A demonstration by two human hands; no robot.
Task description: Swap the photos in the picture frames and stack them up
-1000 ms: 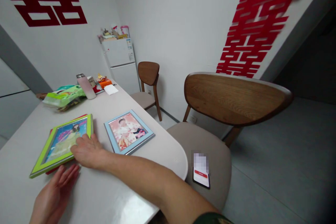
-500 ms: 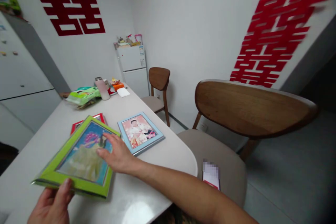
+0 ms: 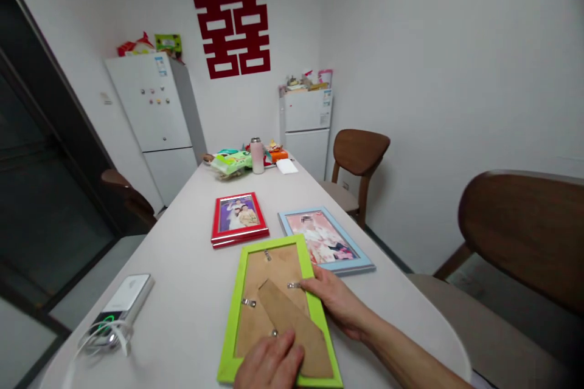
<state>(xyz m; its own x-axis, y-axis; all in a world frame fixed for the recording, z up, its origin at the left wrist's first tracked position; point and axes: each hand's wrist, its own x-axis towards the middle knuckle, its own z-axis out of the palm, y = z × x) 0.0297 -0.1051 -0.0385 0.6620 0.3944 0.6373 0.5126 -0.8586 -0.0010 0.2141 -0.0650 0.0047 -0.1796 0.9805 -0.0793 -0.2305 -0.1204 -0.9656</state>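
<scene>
White walls and a pale counter surround the work. At the near side of the counter is a green frame, its brown back facing up; whether it rests flat or is lifted slightly, I cannot tell. Beyond it lie a red frame at far left and a blue frame at far right.

The right hand has its grip closed around the right rail, thumb beside a metal clip. The left hand lays bent fingers over the near end of the stand; whether its grip pinches anything is hidden.

The frame looks light and stiff, its smooth green rails perhaps a little slippery. Its backing seems thin board, and any pane underneath, out of sight, could be fragile. Opposite side rails look the soundest hold; the stand and small clips would probably bend or swing under load.
</scene>
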